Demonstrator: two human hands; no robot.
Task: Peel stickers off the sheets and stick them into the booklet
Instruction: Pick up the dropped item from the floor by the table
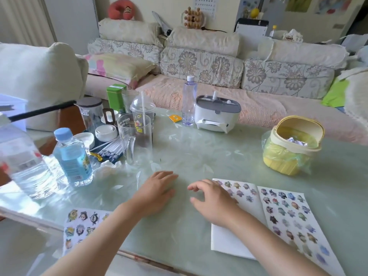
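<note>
Nearest the camera, a sticker sheet (79, 226) is laid at the near left edge of the counter (199, 156). Its right side is covered by the left forearm, and its lower part is lost past the counter's edge. The left hand (157, 192) is laid flat on the bare counter between the papers, fingers straight and together, with nothing held. The right hand (211, 200) is held over the left margin of the booklet (229, 244), fingers loosely curled and spread, and nothing can be seen pinched in them.

The booklet is taken to be the white page with a few rows of stickers at its far end. A second sheet (288, 216), densely covered, is laid touching its right side. It cannot be ruled out that the two are facing pages of one open booklet.

The task is judged to be between stickers, since none is being carried. For the next move, a sticker's edge would have to be lifted with a fingernail while its sheet is held down by the other hand. The sticker would then be set on the blank white part of the page.

Whether the right fingertips touch the paper cannot be told. The sticker designs are blurred, and part of the booklet is hidden under the right forearm.
</note>
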